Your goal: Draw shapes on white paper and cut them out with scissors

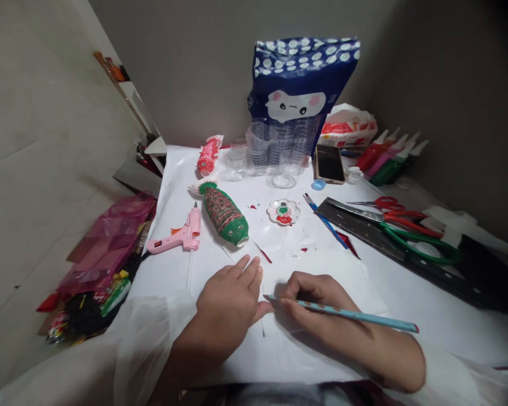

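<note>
In the head view my right hand (317, 304) grips a light blue pencil (355, 317), its tip resting near my left thumb on white paper (334, 270). My left hand (232, 299) lies flat on the paper with fingers stretched out, holding nothing. A thin dark line or edge shows on the paper below the left thumb. Beyond the left hand lies a green fish figure (224, 213) with a speckled red and green body and a white tail. To its left rests a pink glue gun (180, 234).
A paint palette (283, 213), paintbrushes (328, 223), a black ruler (359, 234) and scissors (419, 245) lie ahead and right. Behind stand clear plastic cups (275, 148), a red fish figure (209, 157), a phone (329, 164), a blue bag (296, 79) and paint bottles (393, 160).
</note>
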`<state>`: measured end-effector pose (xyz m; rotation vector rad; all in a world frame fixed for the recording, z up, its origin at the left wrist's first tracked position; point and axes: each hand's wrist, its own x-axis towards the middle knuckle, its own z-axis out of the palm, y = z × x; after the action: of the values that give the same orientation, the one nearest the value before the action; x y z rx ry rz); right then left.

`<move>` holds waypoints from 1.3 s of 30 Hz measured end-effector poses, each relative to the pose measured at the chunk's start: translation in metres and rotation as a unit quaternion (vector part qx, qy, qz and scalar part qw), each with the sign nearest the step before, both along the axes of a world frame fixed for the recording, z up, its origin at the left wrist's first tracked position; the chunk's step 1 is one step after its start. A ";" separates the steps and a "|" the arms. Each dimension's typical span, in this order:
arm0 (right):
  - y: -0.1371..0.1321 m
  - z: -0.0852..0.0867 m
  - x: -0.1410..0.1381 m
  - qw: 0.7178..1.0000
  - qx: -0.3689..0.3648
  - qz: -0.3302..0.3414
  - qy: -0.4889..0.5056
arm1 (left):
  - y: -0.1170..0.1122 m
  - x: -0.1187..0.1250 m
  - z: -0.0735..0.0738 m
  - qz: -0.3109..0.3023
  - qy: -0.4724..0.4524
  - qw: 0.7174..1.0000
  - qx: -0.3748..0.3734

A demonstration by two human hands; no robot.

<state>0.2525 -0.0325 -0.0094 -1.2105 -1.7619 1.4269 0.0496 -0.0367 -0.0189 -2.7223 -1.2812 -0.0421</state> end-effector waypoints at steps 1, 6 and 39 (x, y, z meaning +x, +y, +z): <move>0.000 0.001 0.001 1.000 -0.002 0.004 0.000 | 0.000 0.000 0.000 0.000 0.001 1.000 0.000; 0.000 -0.005 0.005 1.000 -0.009 0.024 0.001 | 0.000 0.000 0.000 -0.006 -0.003 1.000 0.006; -0.009 -0.005 0.043 0.997 -0.002 -0.064 -0.050 | 0.002 -0.001 -0.001 -0.009 0.050 0.999 0.007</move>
<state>0.2957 -0.0413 -0.0145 -1.3937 -1.7137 1.3174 0.0487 -0.0345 -0.0201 -2.6861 -1.2252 0.0815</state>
